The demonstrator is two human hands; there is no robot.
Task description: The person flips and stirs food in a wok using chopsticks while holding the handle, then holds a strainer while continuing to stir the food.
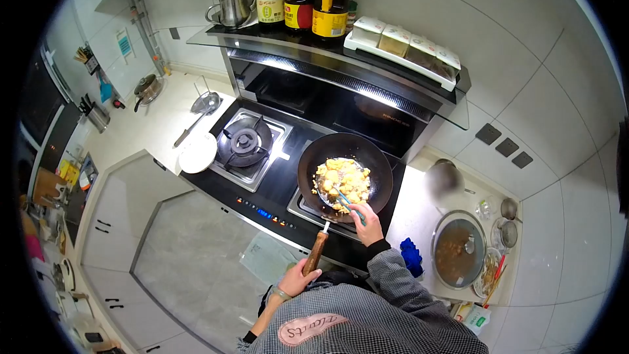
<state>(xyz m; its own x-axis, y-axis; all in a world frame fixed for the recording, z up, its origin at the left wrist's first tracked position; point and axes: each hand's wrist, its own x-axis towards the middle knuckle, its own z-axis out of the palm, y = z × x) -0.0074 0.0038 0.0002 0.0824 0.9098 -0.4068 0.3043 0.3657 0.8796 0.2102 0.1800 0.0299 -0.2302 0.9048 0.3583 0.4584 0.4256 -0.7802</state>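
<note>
A dark wok [382, 169] sits over the right burner, with yellow scrambled egg [347, 180] broken into pieces inside it. My left hand [298, 280] is closed around the lower end of its wooden handle [317, 253]. Teal chopsticks [343, 198] are gripped in my right hand [368, 226] over the near side of the wok, their tips down among the egg. To the left on the same black gas stove [288, 154] is the other burner [245, 141], with no pan on it.
On the left counter are a white plate [198, 153] and a metal strainer [206, 103]. A glass-lidded pan [458, 249] and a blue cloth [411, 257] lie at right. Sauce bottles [330, 1] and a seasoning box [403, 49] line the shelf above the stove.
</note>
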